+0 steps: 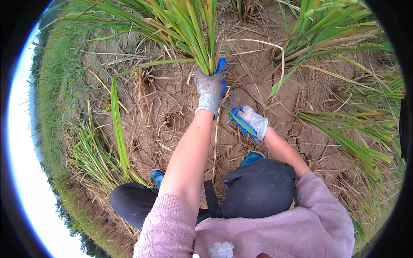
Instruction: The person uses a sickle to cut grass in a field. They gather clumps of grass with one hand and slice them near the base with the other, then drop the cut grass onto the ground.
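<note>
My left hand (209, 84), in a grey knit glove with blue coating, grips a bunch of green rice stalks (196, 42) near its base. Those stalks stand upright and fan out toward the top of the view. Lower and to the right, my right hand (248, 120) wears a matching glove, its fingers curled. A blurred, thin grey hand tool (233, 102) reaches from it toward the left hand; its exact shape cannot be made out. One green leaf (240, 122) lies across the right glove.
Standing rice clumps (326, 32) grow at the upper right. Cut stalks lie in a bundle (96, 158) at left and in another pile (351, 132) at right. Dry straw litters the cracked soil (180, 129). My bent knees (261, 187) are close below the hands.
</note>
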`<state>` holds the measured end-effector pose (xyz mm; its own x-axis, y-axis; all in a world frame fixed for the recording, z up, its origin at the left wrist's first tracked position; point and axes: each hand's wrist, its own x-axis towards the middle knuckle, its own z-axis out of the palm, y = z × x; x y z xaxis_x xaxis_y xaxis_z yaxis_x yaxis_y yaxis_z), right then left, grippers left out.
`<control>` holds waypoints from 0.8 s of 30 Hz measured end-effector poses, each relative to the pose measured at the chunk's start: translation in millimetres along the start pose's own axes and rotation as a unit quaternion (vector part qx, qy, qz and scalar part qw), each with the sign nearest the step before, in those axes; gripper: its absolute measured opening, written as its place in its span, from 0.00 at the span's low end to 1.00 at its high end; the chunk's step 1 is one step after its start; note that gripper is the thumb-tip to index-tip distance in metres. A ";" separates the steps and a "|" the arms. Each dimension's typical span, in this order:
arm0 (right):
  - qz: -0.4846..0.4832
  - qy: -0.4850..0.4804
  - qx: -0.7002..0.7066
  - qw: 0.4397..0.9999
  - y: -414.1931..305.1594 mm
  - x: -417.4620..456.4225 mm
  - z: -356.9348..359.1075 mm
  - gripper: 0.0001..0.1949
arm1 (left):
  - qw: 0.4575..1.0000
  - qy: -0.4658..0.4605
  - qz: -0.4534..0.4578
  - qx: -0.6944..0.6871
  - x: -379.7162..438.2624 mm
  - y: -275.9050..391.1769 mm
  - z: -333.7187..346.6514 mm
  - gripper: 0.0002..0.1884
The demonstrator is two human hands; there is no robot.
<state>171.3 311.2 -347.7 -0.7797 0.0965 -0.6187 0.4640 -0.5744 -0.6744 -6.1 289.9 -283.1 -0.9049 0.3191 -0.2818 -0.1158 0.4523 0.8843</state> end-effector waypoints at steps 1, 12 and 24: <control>0.005 0.005 -0.050 0.999 2.1 -12.7 4.7 0.11 | 0.999 0.005 -0.022 -0.026 6.0 4.5 0.3 0.13; 0.009 0.036 -0.060 0.998 34.8 -69.3 -18.6 0.16 | 0.990 0.022 -0.048 -0.128 41.2 -25.6 -16.5 0.20; 0.245 0.270 -0.041 0.930 -8.2 -236.4 3.1 0.14 | 1.000 -0.008 0.003 -0.012 20.7 -17.5 -111.2 0.11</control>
<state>350.5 290.6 -194.7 -0.1517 0.2455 -0.9575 0.7560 -0.5952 -0.2724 -68.4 196.0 -262.9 -0.8989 0.3354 -0.2818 -0.1204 0.4293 0.8951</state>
